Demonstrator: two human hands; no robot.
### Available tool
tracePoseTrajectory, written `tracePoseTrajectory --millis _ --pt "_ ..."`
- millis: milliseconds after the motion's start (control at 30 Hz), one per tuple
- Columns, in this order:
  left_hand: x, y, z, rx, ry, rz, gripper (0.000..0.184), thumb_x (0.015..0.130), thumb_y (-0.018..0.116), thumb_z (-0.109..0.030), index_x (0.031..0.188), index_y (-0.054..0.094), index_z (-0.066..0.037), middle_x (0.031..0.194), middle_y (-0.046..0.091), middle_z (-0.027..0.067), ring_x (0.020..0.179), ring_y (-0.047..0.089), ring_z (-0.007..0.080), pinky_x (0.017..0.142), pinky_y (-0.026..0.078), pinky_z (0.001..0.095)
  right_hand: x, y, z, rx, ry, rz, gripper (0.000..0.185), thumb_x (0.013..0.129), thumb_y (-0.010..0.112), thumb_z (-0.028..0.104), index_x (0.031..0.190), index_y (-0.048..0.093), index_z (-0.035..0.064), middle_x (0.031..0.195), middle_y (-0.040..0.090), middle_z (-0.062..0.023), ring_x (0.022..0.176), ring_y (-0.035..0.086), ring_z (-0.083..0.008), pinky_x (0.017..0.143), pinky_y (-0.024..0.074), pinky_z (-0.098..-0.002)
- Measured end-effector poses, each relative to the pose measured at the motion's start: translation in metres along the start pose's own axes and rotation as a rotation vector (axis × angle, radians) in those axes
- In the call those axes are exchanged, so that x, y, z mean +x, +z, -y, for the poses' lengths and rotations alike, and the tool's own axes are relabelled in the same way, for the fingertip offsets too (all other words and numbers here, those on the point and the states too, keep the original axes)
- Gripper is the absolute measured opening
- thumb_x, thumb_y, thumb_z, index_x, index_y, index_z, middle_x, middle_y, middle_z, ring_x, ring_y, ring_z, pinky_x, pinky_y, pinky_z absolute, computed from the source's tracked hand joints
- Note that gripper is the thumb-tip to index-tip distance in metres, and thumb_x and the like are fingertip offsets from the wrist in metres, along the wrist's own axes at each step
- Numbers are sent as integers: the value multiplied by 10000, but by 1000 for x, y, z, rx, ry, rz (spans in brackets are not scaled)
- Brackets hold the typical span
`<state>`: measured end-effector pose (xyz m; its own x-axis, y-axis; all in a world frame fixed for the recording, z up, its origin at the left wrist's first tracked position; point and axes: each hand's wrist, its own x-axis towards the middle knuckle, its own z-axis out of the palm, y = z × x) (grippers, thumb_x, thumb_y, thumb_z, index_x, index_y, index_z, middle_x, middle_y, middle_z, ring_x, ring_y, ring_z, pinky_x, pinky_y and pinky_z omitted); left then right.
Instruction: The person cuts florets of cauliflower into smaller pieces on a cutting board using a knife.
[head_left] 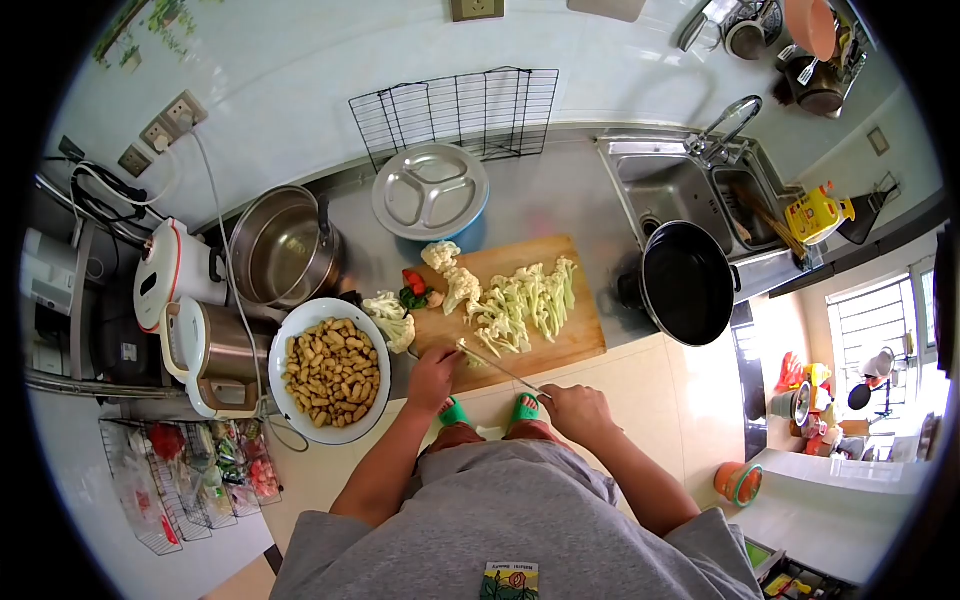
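Observation:
My right hand (578, 412) is closed round the handle of a knife (505, 371). Its thin blade points up and left over the front edge of a wooden cutting board (580, 335). At the board's front left corner my left hand (434, 376) has its fingers curled in; what they hold is hidden. A small pale piece lies by the blade's tip. Cut cauliflower strips (525, 305) are spread across the board. Larger cauliflower florets (460, 287) sit at its upper left, beside red and green peppers (413, 287). Another cauliflower chunk (390, 320) rests off the left edge.
A white bowl of peanuts (279, 385) stands left, near a steel pot (262, 285) and two cookers. Behind the board, a divided steel plate (382, 200) tops a blue bowl. To the right are a black pan (690, 285) and the sink (660, 170).

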<state>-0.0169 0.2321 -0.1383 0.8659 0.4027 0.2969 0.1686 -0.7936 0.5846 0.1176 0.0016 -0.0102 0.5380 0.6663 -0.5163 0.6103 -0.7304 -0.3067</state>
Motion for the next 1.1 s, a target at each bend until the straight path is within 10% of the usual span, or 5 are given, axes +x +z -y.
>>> tracePoseTrajectory --millis 1100 --pt "-3 5 2 36 74 -39 190 745 627 -75 909 717 -105 907 652 45 816 633 256 675 532 361 15 -4 8 2 -32 36 303 950 495 371 1061 672 150 871 698 -172 815 682 -356 714 539 -480"
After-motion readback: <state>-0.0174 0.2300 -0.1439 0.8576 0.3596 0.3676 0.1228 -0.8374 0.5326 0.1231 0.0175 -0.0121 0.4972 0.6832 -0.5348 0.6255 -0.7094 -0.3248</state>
